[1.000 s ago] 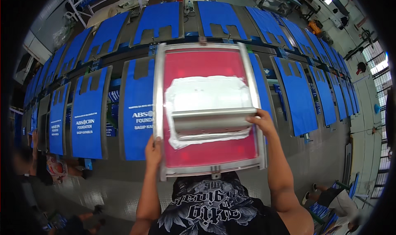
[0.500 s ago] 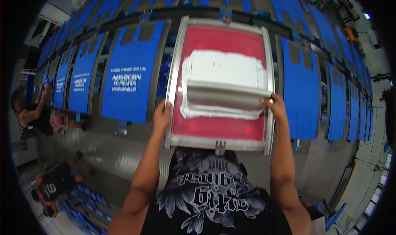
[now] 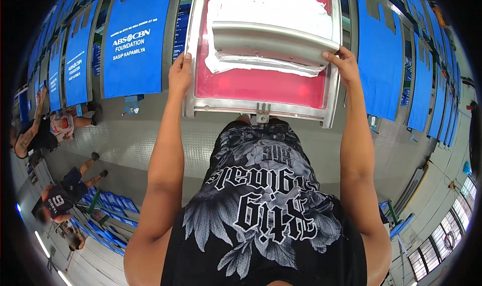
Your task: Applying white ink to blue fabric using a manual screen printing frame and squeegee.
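While the left hand (image 3: pixel 181 73) is clamped on the left rail of the screen-printing frame (image 3: pixel 291 113), the right hand (image 3: pixel 344 62), well apart from it, grips at the right rail, its thumb against the end of the metal squeegee (image 3: pixel 271 42). The frame lies ahead of the torso, between blue bags (image 3: pixel 133 50) at left and right. Its metal rails suggest a stiff, fairly heavy load, best held by both sides. The red mesh (image 3: pixel 261 89), probably taut and easily damaged, is no place for fingers. Since the white ink (image 3: pixel 266 5) looks wet and slippery, the squeegee might slide under tilt; its end offers a clean hold.
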{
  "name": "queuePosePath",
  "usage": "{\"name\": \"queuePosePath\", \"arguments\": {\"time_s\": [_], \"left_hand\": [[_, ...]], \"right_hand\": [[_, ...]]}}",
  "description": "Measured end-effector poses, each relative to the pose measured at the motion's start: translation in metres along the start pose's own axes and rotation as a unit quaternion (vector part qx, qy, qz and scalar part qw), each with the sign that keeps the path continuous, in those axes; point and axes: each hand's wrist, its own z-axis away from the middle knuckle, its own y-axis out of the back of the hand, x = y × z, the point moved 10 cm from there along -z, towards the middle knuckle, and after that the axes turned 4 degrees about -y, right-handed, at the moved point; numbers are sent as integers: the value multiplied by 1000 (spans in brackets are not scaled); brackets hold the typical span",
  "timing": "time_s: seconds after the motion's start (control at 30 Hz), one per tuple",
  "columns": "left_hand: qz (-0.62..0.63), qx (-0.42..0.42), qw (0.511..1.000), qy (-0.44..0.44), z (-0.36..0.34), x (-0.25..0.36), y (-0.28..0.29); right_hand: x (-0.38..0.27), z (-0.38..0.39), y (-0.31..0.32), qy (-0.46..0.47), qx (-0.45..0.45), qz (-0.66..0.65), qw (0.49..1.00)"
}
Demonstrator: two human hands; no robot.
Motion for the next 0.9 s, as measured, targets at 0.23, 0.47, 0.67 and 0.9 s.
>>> {"name": "queuePosePath", "arguments": {"time_s": [0.23,0.47,0.67,0.9], "left_hand": [[-69,-8,997,-41,-7,0,-3],[-211,-108,894,-381,56,180,-45],[-345,-202,841,-364,0,196,-94],[-397,-116,812,-412,-65,145,-129]], "right_hand": [[-2,0,-4,12,-16,-1,1000],[-64,84,-58,166,-11,496,852],[-106,30,-50,177,-15,499,848],[-72,-47,-72,278,77,551,783]]}}
